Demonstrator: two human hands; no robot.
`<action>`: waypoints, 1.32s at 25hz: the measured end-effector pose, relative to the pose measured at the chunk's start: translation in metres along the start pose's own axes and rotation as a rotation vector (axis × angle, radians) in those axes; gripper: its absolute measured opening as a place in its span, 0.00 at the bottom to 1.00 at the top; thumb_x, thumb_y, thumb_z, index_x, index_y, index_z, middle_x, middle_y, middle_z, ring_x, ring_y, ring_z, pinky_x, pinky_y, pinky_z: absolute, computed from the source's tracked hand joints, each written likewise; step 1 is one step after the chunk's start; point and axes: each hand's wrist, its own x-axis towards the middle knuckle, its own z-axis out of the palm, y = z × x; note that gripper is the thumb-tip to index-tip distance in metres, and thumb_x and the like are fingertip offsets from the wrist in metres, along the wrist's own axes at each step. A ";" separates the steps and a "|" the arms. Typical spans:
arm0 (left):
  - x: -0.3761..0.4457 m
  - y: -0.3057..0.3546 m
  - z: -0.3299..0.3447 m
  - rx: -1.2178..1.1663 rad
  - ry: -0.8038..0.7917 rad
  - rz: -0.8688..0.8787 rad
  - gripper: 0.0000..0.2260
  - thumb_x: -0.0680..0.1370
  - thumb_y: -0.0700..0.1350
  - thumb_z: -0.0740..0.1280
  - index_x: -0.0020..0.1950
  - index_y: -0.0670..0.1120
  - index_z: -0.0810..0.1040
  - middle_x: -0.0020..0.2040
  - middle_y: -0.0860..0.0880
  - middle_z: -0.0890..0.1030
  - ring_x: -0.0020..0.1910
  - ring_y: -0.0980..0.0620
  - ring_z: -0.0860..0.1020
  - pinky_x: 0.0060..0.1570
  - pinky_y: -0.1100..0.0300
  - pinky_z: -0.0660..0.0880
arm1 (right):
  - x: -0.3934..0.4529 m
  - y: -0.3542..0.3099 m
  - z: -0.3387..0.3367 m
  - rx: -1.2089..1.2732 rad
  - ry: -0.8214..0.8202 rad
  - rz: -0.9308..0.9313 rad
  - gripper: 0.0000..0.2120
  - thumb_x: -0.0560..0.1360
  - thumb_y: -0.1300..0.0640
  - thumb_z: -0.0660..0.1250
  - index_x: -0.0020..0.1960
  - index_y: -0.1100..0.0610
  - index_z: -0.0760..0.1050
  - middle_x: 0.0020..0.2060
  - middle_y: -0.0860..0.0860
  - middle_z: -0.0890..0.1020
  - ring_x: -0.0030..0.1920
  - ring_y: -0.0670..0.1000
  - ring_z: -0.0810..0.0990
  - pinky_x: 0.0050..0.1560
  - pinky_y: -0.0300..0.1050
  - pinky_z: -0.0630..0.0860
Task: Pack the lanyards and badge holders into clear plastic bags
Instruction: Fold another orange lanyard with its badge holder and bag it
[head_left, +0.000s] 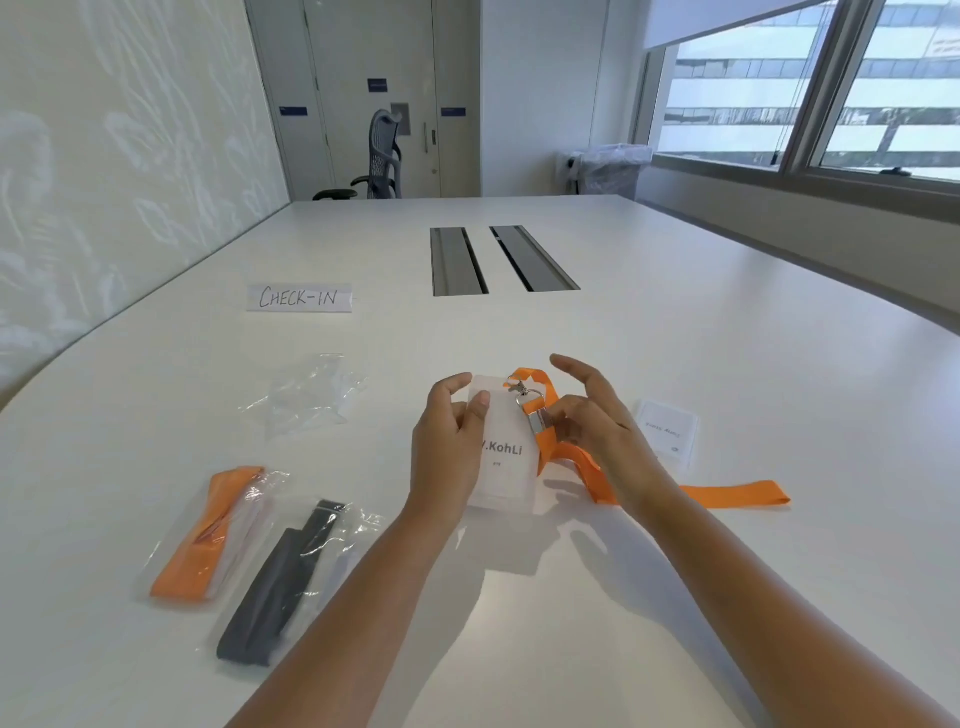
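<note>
My left hand (451, 447) pinches the badge holder (501, 457) steady so my right hand (592, 415) can grip the orange lanyard (737, 492) clasp.

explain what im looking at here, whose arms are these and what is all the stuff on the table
There is one picture, taken by a camera worn on a person's head, looking down at their own two bare hands; no robot is involved. The left hand holds a clear badge holder with a name card inside. The right hand pinches the metal clip end of an orange lanyard, whose strap trails across the white table. To the left lie two bagged lanyards, one orange and one dark grey, and an empty clear bag. Another badge holder lies to the right, and a CHECK-IN sign farther back.
</note>
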 end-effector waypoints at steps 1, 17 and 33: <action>0.000 0.000 0.000 0.033 0.018 0.023 0.05 0.79 0.46 0.61 0.54 0.49 0.71 0.33 0.55 0.76 0.32 0.62 0.75 0.29 0.74 0.68 | 0.001 -0.004 -0.002 -0.050 -0.025 0.030 0.14 0.78 0.50 0.61 0.63 0.42 0.66 0.38 0.54 0.80 0.40 0.46 0.81 0.41 0.39 0.78; 0.011 -0.009 -0.001 -0.187 0.294 -0.329 0.06 0.79 0.48 0.60 0.47 0.46 0.68 0.45 0.47 0.74 0.47 0.45 0.74 0.52 0.46 0.74 | -0.008 -0.006 0.015 -0.702 -0.501 0.137 0.13 0.70 0.48 0.71 0.48 0.56 0.83 0.43 0.51 0.82 0.44 0.50 0.78 0.47 0.45 0.74; -0.006 0.015 -0.004 -0.259 -0.269 -0.347 0.08 0.77 0.47 0.65 0.39 0.48 0.73 0.40 0.47 0.80 0.35 0.50 0.77 0.38 0.56 0.74 | 0.001 -0.001 0.000 -0.788 0.099 0.127 0.18 0.72 0.62 0.60 0.29 0.43 0.74 0.25 0.41 0.77 0.26 0.41 0.74 0.29 0.38 0.71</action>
